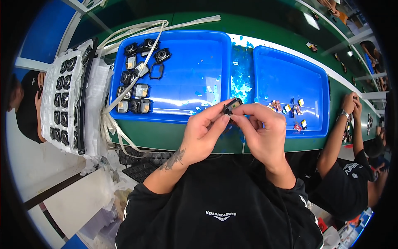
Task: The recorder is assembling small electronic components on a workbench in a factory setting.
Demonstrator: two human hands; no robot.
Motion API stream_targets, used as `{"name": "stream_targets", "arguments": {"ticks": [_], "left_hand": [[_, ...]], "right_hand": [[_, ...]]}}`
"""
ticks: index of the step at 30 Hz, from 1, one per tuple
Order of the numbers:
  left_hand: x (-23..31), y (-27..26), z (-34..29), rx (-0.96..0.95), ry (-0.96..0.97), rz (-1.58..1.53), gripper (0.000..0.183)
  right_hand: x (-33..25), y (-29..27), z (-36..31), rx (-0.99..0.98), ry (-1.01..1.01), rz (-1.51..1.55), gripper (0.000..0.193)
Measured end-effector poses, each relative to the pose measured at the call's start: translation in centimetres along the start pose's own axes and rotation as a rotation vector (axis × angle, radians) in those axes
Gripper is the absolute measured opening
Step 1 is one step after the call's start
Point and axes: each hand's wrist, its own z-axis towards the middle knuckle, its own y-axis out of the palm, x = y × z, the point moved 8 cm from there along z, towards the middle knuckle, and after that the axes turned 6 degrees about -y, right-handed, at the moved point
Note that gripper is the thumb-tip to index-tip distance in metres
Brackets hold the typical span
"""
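A small black watch case [233,105], with something greenish inside, is pinched between my two hands near the front edge of the bench. My left hand [202,132] grips it from the left with thumb and fingers. My right hand [264,128] is closed on its right side, the fingertips meeting at the lower part of the case. Just beyond lies a blue tray [178,74] with several black watch cases [134,106] along its left side, and an empty black frame [156,71] among them. Blue film scraps [207,89] are scattered at that tray's right end.
A second blue tray [290,79] on the right holds small red, yellow and white parts [293,110]. Blue scraps [241,79] cover the strip between trays. White straps [159,31] cross the left tray. Stacked trays of watch cases [62,99] stand left; a co-worker [344,178] sits right.
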Motion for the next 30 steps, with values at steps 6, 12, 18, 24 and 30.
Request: {"name": "stream_targets", "arguments": {"ticks": [6, 12, 18, 24, 30], "left_hand": [[0.3, 0.3, 0.0, -0.029, 0.016, 0.025, 0.040], [0.0, 0.4, 0.2, -0.024, 0.011, -0.006, 0.040], [-0.4, 0.4, 0.1, -0.036, -0.006, -0.089, 0.040], [-0.1, 0.4, 0.1, -0.027, 0.008, 0.029, 0.040], [-0.7, 0.5, -0.3, -0.026, -0.017, 0.030, 0.040]], "right_hand": [[0.1, 0.1, 0.1, -0.009, 0.000, -0.011, 0.008], [0.3, 0.2, 0.2, -0.011, 0.008, 0.032, 0.009], [0.4, 0.1, 0.0, -0.033, 0.037, 0.072, 0.009], [-0.1, -0.1, 0.6, -0.020, 0.025, 0.048, 0.008], [-1.0, -0.5, 0.3, -0.007, -0.130, -0.099, 0.013]]}}
